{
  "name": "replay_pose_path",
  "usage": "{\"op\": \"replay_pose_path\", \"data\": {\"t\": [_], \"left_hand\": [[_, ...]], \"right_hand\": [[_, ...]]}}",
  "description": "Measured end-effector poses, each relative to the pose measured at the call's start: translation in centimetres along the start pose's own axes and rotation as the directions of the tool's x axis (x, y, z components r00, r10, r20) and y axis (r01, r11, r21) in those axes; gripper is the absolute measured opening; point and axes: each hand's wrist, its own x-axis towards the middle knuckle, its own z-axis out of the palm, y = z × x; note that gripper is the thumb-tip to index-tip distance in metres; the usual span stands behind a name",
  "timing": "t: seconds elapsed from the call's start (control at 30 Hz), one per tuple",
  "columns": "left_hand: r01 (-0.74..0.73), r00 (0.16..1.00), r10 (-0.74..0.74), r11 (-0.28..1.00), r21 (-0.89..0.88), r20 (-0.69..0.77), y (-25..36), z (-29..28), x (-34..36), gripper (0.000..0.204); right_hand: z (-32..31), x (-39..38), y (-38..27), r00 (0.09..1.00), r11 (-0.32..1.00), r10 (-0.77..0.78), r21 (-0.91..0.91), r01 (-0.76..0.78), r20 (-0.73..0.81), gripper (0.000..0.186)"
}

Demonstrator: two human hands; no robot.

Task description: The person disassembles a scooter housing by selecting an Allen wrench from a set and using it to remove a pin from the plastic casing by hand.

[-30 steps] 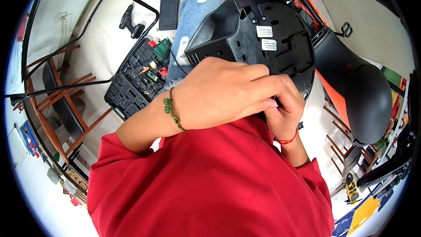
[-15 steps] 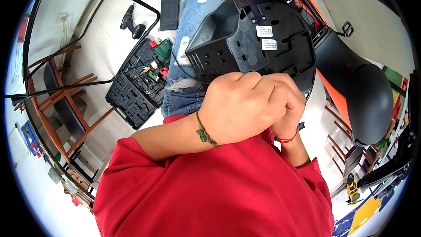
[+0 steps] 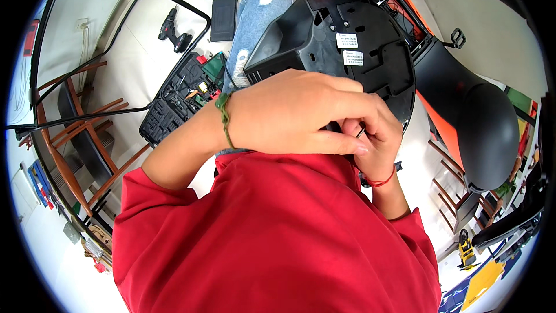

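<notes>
Across my lap lies a black moulded plastic cover (image 3: 379, 81) with two white labels, its ribbed box-like part partly hidden by my left hand. My left hand (image 3: 295, 113), with a green cord bracelet, reaches over its near edge, thumb and fingers bent together. Close against it is my right hand (image 3: 379, 148), with a red string at the wrist, its fingers curled. A thin black piece (image 3: 361, 131), which looks like part of a cable, shows between the fingers of both hands. A thin black cable (image 3: 230, 78) runs beside my jeans and disappears behind my left hand.
An open tool case (image 3: 174, 104) lies on the floor to the left, with a cordless drill (image 3: 174, 32) and a black flat case (image 3: 224, 19) beyond. An orange-and-black machine with a saddle (image 3: 492, 136) and pedal (image 3: 457, 39) stands close on the right. Wooden chairs (image 3: 87, 133) are at far left.
My left hand has turned and shifted up and left, its elbow swinging outward. The fingers have parted from over the right hand, exposing the thin black piece. The cover has barely moved.
</notes>
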Motion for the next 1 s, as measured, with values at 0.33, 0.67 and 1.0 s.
{"op": "replay_pose_path", "data": {"t": [0.33, 0.67, 1.0], "left_hand": [[0.042, 0.991, -0.025, 0.991, -0.129, 0.132, -0.6, -0.8, 0.3, 0.022], [-0.036, 0.993, 0.055, 0.984, 0.172, -0.108, 0.4, 1.3, 0.7, 0.015], [0.109, 0.902, 0.061, 0.926, 0.362, -0.427, 0.5, 4.8, 1.2, 0.022]], "right_hand": [[0.2, 0.2, 0.1, 1.0, 1.0, 0.027, -0.005, -0.027, -0.01, 0.014], [0.3, -0.6, -0.1, 0.999, 0.998, 0.04, -0.055, -0.04, -0.002, 0.016], [0.0, -1.3, 0.3, 0.996, 0.993, 0.085, -0.084, -0.085, -0.005, 0.012]]}}
